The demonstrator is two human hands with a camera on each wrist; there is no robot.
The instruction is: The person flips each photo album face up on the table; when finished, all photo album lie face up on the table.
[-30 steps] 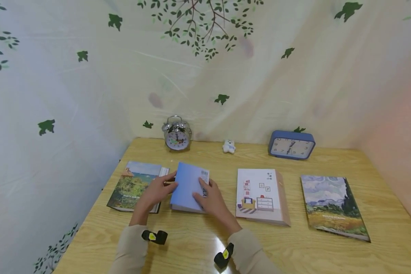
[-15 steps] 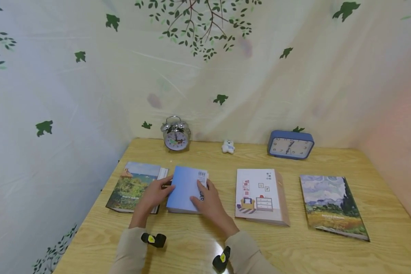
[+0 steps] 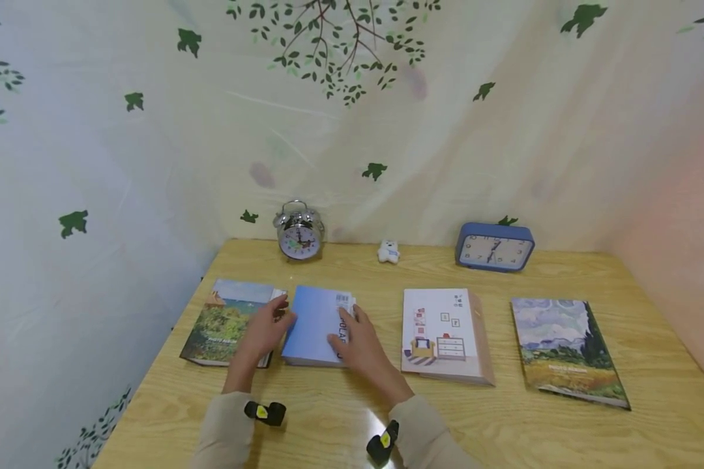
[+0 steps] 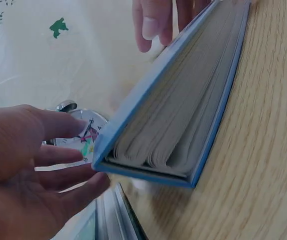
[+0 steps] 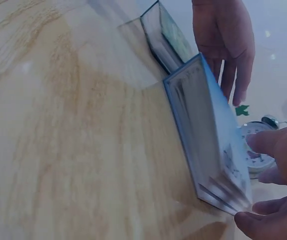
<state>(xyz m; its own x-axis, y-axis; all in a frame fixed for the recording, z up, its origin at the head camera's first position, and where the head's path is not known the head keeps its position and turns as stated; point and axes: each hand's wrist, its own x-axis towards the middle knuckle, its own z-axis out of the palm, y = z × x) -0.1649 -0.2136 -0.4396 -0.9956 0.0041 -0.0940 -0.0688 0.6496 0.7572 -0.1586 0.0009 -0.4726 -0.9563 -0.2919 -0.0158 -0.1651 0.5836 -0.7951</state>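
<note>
A blue photo album (image 3: 313, 322) lies flat on the wooden table, a barcode and dark lettering along its right side. At its left edge, my left hand (image 3: 265, 332) has its fingers loosely spread, and in the left wrist view (image 4: 38, 170) they lie beside the album's spine, a fingertip close to the corner. My right hand (image 3: 360, 345) is at the album's right side, thumb over the cover and fingers by the page edge; the right wrist view shows its fingers (image 5: 271, 205) relaxed near the corner. Whether either hand touches the album is hard to tell.
A landscape-covered album (image 3: 231, 319) lies partly under my left hand. To the right are a white album (image 3: 440, 332) with a furniture drawing and another painted-cover album (image 3: 566, 348). A silver alarm clock (image 3: 300, 241), white bear figurine (image 3: 389, 251) and blue clock (image 3: 495, 247) stand behind.
The blue album, tilted and turned a second ago, has come down flat and slightly left, roughly lined up with its neighbours. My left fingers have loosened from its left edge.
</note>
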